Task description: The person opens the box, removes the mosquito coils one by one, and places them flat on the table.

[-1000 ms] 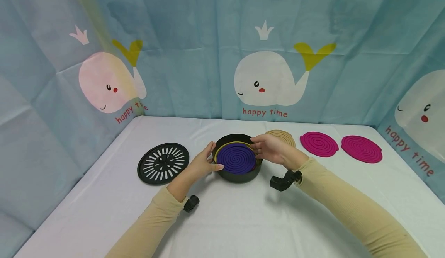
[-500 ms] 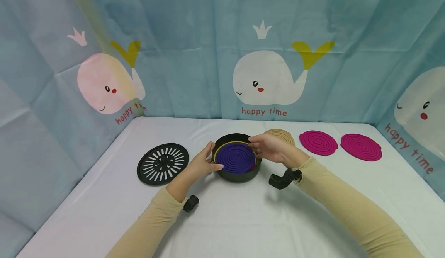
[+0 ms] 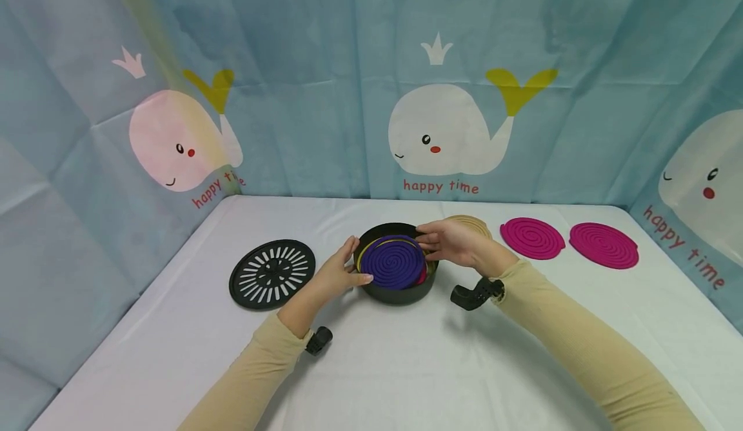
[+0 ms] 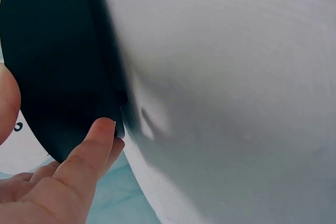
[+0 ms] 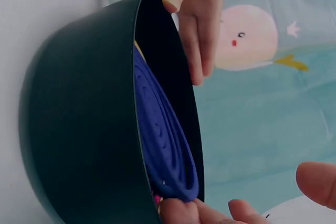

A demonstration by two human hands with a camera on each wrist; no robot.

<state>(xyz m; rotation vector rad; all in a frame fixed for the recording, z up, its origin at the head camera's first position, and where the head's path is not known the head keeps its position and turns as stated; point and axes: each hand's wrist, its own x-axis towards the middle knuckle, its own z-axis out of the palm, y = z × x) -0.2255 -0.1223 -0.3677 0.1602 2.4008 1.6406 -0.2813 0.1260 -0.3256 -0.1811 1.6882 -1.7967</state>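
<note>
A round black mosquito coil holder (image 3: 397, 297) stands in mid-table. My left hand (image 3: 336, 273) grips its left side, thumb at the near rim and fingers along the outer wall (image 4: 58, 61). Inside lies a purple mosquito coil (image 3: 392, 263), over a yellow one that shows as a thin arc; a bit of pink shows at the right. My right hand (image 3: 455, 245) reaches over the right rim. Its fingertips touch the edge of the purple coil (image 5: 163, 135), which sits tilted, and its thumb (image 5: 317, 184) stands apart from it.
A black slotted lid (image 3: 271, 275) lies to the left on the white table (image 3: 406, 366). Behind my right hand is a tan coil (image 3: 469, 224), partly hidden. Two pink coils (image 3: 532, 238) lie farther right. A blue curtain with whales (image 3: 325, 128) hangs behind the table.
The purple coil has tilted and its outer ring now stands apart from its inner rings. My right fingers have shifted slightly at the rim; the left hand keeps its grip.
</note>
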